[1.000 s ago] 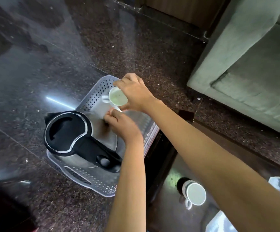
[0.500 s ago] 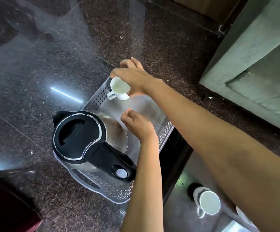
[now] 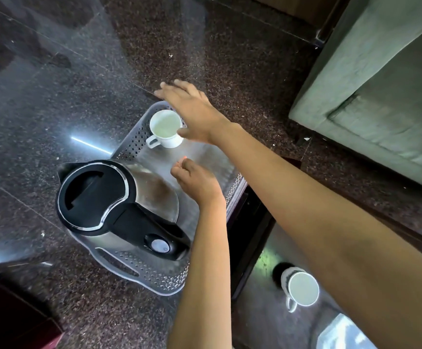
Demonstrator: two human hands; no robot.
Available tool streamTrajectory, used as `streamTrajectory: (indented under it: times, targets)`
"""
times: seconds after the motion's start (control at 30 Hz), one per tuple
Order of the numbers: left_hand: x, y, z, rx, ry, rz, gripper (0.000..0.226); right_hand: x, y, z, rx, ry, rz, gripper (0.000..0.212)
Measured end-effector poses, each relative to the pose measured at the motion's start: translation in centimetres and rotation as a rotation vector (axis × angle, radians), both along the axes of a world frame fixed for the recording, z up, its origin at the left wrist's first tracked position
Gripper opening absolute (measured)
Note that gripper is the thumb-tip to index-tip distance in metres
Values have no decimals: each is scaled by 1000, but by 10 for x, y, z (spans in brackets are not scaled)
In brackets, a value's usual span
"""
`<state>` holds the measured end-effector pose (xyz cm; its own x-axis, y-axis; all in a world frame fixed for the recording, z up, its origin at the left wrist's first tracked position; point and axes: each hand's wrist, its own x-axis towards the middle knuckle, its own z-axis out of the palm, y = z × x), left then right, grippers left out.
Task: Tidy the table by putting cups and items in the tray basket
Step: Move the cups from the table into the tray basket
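Observation:
A grey perforated tray basket (image 3: pixel 139 272) rests on the dark speckled stone surface. A white cup (image 3: pixel 166 127) stands upright in its far corner, handle toward me. My right hand (image 3: pixel 192 109) hovers just over and beside the cup with fingers stretched out, holding nothing. Above the tray's middle, my left hand (image 3: pixel 197 182) has loosely curled fingers and is empty. A steel kettle with a black lid and handle (image 3: pixel 99 195) fills the near half of the tray. A second white cup (image 3: pixel 302 288) stands on the glossy low table at lower right.
A grey-green sofa (image 3: pixel 381 96) takes up the upper right. The low table's dark edge (image 3: pixel 250 222) runs right beside the tray. A pale translucent object (image 3: pixel 343 333) lies at the bottom right, and a dark red object (image 3: pixel 8 318) at the bottom left.
My right hand set the white cup down in the tray's far corner and let go, its fingers now spread above it. My left hand drew back slightly toward the tray's middle.

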<state>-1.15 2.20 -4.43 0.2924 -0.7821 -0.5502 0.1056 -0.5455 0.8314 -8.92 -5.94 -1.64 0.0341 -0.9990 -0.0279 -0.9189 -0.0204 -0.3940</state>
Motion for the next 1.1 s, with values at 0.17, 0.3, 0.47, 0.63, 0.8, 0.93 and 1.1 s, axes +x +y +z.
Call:
streamTrajectory:
  times: [0.17, 0.3, 0.47, 0.63, 0.8, 0.93, 1.1]
  targets:
    - [-8, 19, 21, -93, 5, -124, 28, -22, 53, 21, -243, -170, -216, 68]
    - [-17, 54, 36, -211, 29, -302, 27, -39, 120, 30, -390, -202, -354, 57]
    - [-25, 122, 37, -261, -2, -539, 21, -53, 225, 29, -412, -224, -510, 46]
    - [-19, 187, 15, -247, -67, -742, 23, -46, 324, -6, -214, -282, -651, 45]
    - [-1, 242, -8, -170, -106, -788, 25, -14, 401, -59, 63, -298, -659, 60]
    - [13, 269, -20, -141, -153, -784, 25, 6, 432, -88, 309, -291, -494, 79]
    - [32, 282, -32, -133, -197, -772, 23, 11, 450, -100, 443, -104, -246, 100]
